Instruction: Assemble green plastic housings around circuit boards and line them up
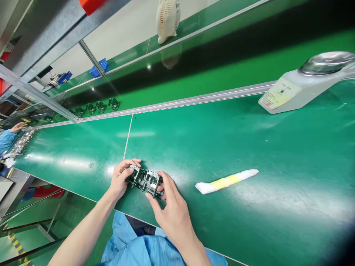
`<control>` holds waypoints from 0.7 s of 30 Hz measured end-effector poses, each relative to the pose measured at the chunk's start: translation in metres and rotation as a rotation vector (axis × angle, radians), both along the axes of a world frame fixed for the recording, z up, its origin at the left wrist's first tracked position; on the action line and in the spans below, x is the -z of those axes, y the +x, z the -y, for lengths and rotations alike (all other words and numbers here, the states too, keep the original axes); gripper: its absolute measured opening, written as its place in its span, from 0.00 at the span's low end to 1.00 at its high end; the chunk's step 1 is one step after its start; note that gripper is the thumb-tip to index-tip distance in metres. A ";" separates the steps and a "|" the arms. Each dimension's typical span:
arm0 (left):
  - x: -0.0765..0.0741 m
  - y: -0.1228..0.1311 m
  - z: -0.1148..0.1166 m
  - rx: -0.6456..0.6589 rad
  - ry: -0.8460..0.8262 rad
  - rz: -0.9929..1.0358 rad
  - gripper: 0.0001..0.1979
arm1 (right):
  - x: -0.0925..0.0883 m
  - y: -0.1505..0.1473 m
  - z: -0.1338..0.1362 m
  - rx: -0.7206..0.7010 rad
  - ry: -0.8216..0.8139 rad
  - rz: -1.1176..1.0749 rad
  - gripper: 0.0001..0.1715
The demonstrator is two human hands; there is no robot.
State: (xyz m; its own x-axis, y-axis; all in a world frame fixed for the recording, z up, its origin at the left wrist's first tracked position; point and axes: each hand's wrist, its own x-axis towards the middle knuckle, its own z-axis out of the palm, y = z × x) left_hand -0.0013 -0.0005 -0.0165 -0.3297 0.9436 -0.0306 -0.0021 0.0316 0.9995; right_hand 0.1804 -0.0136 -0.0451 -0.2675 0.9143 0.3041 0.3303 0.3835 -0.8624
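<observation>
Between my two hands is a dark green circuit board assembly (pixel 145 180) with boxy sections and metal parts, held just over the green bench near its front edge. My left hand (pixel 122 176) grips its left end, thumb on top. At the right end, my right hand (pixel 169 199) has its thumb along the near side and its fingers around the far side. Part of that end is hidden by the fingers. To the right of my right hand, a folded white and yellow strip (pixel 226 181) lies on the bench.
A white bottle with a metal top (pixel 305 83) lies at the right. Several similar board assemblies (pixel 101 106) stand in a row behind the metal rail (pixel 177 103). A white fan (pixel 168 20) and a blue bin (pixel 98 68) are farther back. Another person's hand (pixel 19 127) is at far left.
</observation>
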 end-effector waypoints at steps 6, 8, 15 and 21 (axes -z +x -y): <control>0.002 0.007 0.002 -0.090 0.014 0.029 0.07 | -0.003 0.001 0.001 0.008 -0.008 0.042 0.31; 0.003 0.007 0.004 -0.105 0.006 0.045 0.06 | -0.004 0.002 0.001 0.018 -0.012 0.061 0.30; 0.004 0.007 0.009 -0.055 -0.051 0.100 0.11 | -0.011 0.004 0.001 0.053 -0.032 0.119 0.29; 0.007 0.005 0.009 -0.007 -0.025 0.150 0.11 | -0.013 0.008 0.001 0.055 -0.024 0.162 0.28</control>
